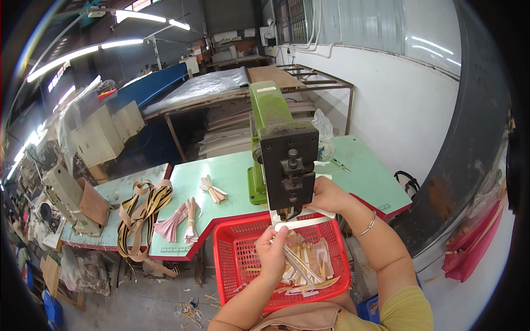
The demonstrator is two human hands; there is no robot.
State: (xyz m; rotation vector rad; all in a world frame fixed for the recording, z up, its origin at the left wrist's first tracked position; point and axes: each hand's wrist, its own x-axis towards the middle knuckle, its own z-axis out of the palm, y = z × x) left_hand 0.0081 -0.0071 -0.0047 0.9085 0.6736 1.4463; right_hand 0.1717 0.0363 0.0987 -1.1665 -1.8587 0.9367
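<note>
Sitting at a green table (232,176), a person is working at a green press (276,149) with a black head.

- Left hand (273,251): is closing round a bundle of pale strips (298,263), fingers curled and thumb pressing; the strips are fanning down to the right over the basket. The fingertips are reaching up to a white plate (301,220) under the press head; whether they are touching a strip there is hard to tell.
- Right hand (327,194): is resting against the right side of the press head, fingers hidden behind it, so how far it is open and what it is holding cannot be told. A bangle (366,226) is sitting on the wrist.
- Red basket (237,259): is standing in front of the person, just below the press, holding loose pale strips (320,259); its near wall is being cut off by the forearm and lap.
- Table: is carrying a small tied bundle (212,189), pink bundles (179,220) and a loop of tan and black strapping (141,215) hanging over the edge.
- Clear bag (326,135): is lying behind the press, partly hidden.
- Sewing machines (66,193): are standing at the far left, bent and blurred by the lens rim.
- Right rim: a dark curved shape is blocking the view; pink cloth (475,237) beside it is hard to make out.
</note>
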